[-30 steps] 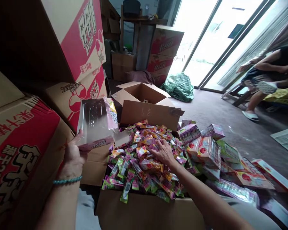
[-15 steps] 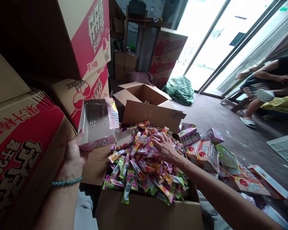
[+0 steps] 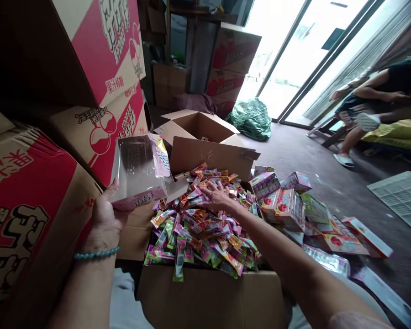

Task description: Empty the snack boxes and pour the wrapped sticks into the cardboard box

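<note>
My left hand (image 3: 106, 212) grips the lower left corner of an empty display box (image 3: 142, 197), pink-printed with a torn flap at its upper right. It is tilted so that its bare inside faces me. Lower and to the right, an open cardboard carton (image 3: 208, 297) is heaped with small wrapped candies (image 3: 205, 233) in pink, purple, green and orange. My right hand (image 3: 216, 195) lies on top of the heap with its fingers spread, touching the wrappers. Whether any candy sits under its palm is hidden.
Large red-and-tan cartons (image 3: 30, 214) are stacked along the left. Behind the heap stands another open carton (image 3: 205, 125). Small printed boxes (image 3: 284, 208) lie on the floor at right, near a white plastic grate (image 3: 402, 196). A seated person (image 3: 380, 91) is at far right.
My right hand has moved left across the candy heap. My left hand still holds the display box in nearly the same pose. The view has shifted slightly.
</note>
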Demonstrator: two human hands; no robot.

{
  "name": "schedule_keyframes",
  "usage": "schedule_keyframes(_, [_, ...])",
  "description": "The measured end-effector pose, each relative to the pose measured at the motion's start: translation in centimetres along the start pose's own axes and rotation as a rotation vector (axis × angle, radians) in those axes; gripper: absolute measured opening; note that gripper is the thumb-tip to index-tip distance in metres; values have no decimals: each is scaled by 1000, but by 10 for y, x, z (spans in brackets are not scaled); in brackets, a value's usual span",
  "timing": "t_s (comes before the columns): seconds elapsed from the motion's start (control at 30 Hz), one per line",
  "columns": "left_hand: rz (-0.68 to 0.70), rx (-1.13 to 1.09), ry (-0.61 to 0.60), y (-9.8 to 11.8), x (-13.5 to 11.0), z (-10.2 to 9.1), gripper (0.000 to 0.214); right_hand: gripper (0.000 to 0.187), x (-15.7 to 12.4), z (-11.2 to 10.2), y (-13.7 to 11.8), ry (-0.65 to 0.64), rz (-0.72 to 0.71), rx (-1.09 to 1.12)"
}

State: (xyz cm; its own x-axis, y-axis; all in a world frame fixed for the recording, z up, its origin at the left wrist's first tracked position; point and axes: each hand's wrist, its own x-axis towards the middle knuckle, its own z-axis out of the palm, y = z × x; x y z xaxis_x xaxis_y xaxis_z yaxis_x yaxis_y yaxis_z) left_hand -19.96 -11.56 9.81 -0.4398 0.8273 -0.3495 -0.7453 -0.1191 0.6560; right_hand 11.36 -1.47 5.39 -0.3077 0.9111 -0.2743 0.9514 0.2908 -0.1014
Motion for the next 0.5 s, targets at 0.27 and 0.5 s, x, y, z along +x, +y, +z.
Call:
schedule_keyframes(0.27, [7,-10,-56,1,0,-8,17,102,-93,57,-88,168,-442,32])
schedule_keyframes(0.5, [-30,27,-14,0,-8,-15,17,92,-96,104,-57,154,-356,-126])
